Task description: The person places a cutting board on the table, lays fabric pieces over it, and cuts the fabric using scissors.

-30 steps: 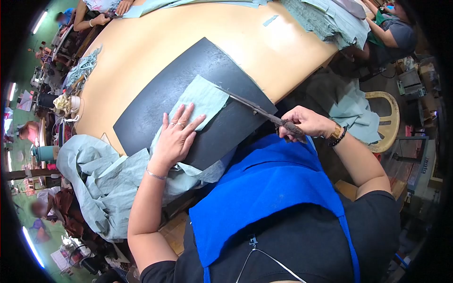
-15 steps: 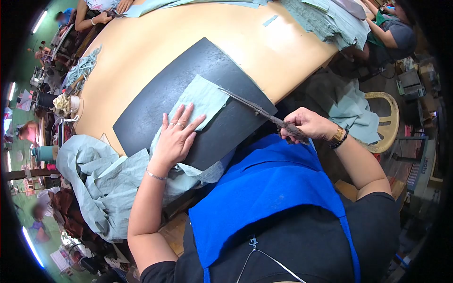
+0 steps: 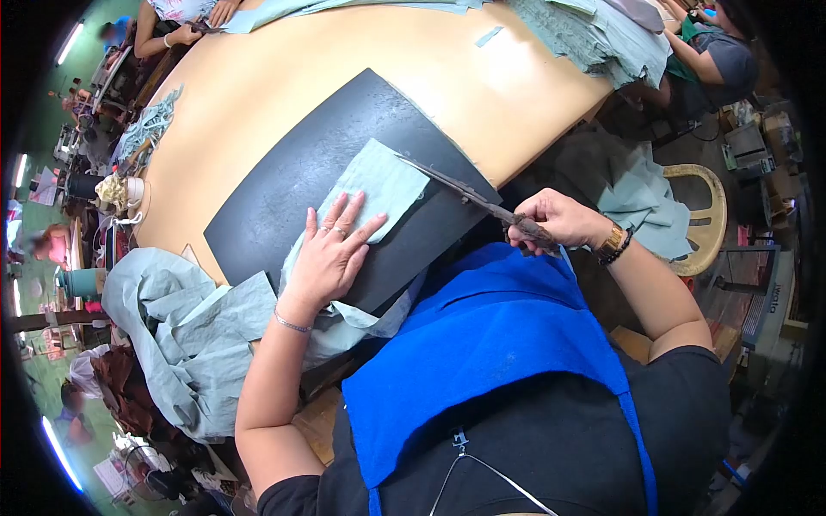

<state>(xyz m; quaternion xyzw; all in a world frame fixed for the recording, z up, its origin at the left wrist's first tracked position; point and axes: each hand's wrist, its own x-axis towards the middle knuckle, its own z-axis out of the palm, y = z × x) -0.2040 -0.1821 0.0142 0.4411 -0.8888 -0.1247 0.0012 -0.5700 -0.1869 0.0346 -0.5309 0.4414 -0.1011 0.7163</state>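
Observation:
A pale green piece of fabric (image 3: 387,181) lies on a dark board (image 3: 292,172) on the table. My left hand (image 3: 331,254) rests flat on this fabric with its fingers spread. In my right hand (image 3: 555,225) is a pair of long scissors (image 3: 469,193), its handles wrapped in dark material. The blades reach left to the right edge of the fabric, their tips by its upper corner. More of the pale green cloth (image 3: 189,335) hangs in folds over the table edge to the left of my left arm.
The tan table (image 3: 232,103) stretches away ahead. Stacked green fabric (image 3: 594,43) lies at its far right, and a small scrap (image 3: 489,36) nearby. A yellow plastic chair (image 3: 712,215) with cloth on it stands at right. Other people sit at the table's far left and right.
My left hand and the fabric under it have shifted slightly to the right. The scissors' blades have moved a little along the fabric's edge; my right hand has shifted slightly.

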